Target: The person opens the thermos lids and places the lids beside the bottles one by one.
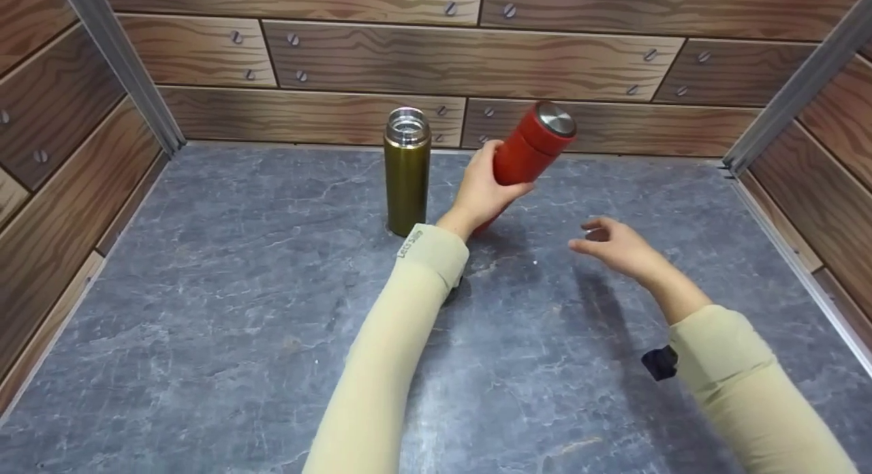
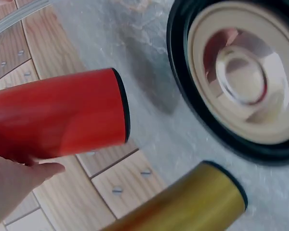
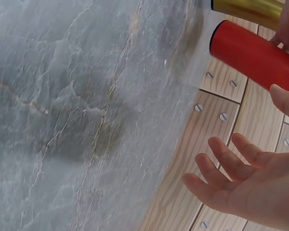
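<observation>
My left hand [image 1: 487, 188] grips a red thermos flask [image 1: 528, 150] round its body. The red flask is tilted to the right, its steel-topped cap on, and its dark-edged base shows above the table in the left wrist view. Just left of it an olive-gold flask [image 1: 407, 188] stands upright, uncapped, its steel mouth showing. My right hand [image 1: 616, 246] hovers to the right of the red flask, fingers loosely bent and holding nothing. In the left wrist view a round lid [image 2: 241, 72] with a black rim and shiny centre appears large, its inside facing the camera.
The grey marbled table [image 1: 238, 310] is closed in by wood-patterned panels [image 1: 381, 58] at the back and both sides. Metal posts [image 1: 122, 58] stand in the back corners. A dark device [image 1: 659, 362] sits at the right cuff.
</observation>
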Motion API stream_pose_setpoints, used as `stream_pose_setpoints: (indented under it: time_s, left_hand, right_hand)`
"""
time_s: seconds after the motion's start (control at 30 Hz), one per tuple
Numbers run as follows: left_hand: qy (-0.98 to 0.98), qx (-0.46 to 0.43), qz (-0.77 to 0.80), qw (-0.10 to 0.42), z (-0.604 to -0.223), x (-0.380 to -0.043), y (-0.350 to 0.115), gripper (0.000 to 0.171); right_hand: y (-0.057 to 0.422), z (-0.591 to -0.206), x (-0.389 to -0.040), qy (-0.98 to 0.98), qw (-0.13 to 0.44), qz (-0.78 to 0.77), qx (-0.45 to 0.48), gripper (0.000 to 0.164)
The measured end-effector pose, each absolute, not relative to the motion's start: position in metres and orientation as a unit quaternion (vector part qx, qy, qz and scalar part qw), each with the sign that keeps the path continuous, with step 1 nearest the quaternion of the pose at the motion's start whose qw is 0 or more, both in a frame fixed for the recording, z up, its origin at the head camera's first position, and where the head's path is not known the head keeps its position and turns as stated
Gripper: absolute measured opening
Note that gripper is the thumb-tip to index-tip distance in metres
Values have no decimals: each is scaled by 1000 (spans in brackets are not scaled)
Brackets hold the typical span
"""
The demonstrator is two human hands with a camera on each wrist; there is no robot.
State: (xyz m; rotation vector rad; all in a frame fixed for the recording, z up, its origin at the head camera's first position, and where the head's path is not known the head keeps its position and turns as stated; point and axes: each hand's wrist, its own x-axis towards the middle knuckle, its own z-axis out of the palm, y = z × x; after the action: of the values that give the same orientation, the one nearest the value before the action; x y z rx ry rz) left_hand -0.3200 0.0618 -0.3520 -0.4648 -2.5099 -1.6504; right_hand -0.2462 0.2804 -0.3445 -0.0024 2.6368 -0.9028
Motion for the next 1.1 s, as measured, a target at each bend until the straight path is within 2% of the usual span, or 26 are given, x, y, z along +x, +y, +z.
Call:
stream_pose_setpoints:
  time_s: [0.4, 0.63, 1.1]
  left_hand:
    - [-885, -191, -422, 46, -339, -303, 48, 61]
    - [-908, -201, -366, 25, -336, -297, 40, 67]
    - [-927, -215, -305, 41, -329, -289, 20, 64]
  right_hand:
    - [280, -346, -247, 929, 170, -328, -2, 80]
    - [278, -348, -245, 926, 180, -333, 4, 86]
    - [269, -345, -248, 923, 183, -337, -12, 80]
